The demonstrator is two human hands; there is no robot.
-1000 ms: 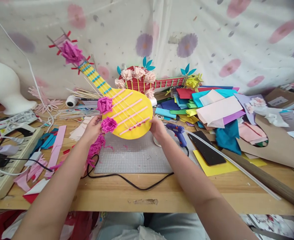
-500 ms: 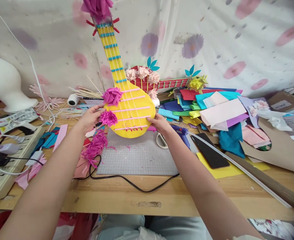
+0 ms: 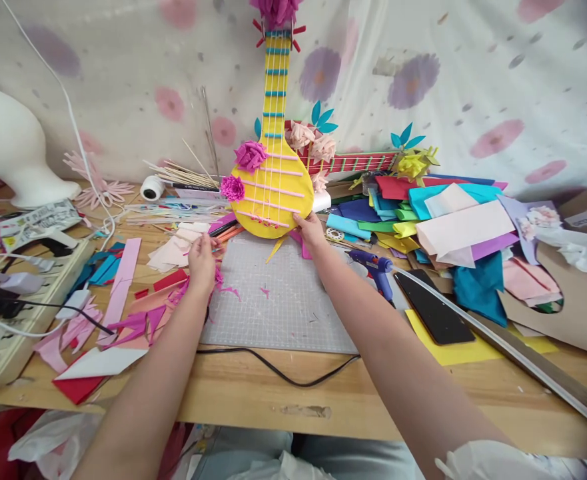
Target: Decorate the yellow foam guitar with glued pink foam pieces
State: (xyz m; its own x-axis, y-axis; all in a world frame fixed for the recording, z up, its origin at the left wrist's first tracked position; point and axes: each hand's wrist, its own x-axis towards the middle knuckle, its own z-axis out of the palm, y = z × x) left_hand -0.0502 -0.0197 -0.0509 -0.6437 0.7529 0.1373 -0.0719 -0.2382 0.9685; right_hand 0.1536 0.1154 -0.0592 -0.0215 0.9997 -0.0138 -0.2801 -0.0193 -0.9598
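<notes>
A yellow paper pipa point(image 3: 273, 180) stands almost upright at the back of the table, with blue frets, white strings, pink bars and red pegs. Magenta paper flowers point(image 3: 251, 156) decorate its left edge, and another tops its head. My right hand point(image 3: 310, 231) grips the lower right rim of its body, thumb on the front. My left hand point(image 3: 202, 261) is off the pipa, left of the cutting mat point(image 3: 278, 300), above magenta paper scraps point(image 3: 146, 323). Its fingers are curled together; whatever they may hold is hidden.
A blue glue gun point(image 3: 376, 270) and a black phone point(image 3: 436, 307) lie right of the mat. Coloured paper point(image 3: 448, 220) is heaped behind them. A red paper instrument point(image 3: 360, 162) leans at the back. A power strip point(image 3: 33, 313) sits left; a black cable point(image 3: 278, 375) crosses the front.
My left hand has let go of the pipa and moved down toward the scraps. The pipa has gone back and turned more upright, still in my right hand. The view has shifted slightly.
</notes>
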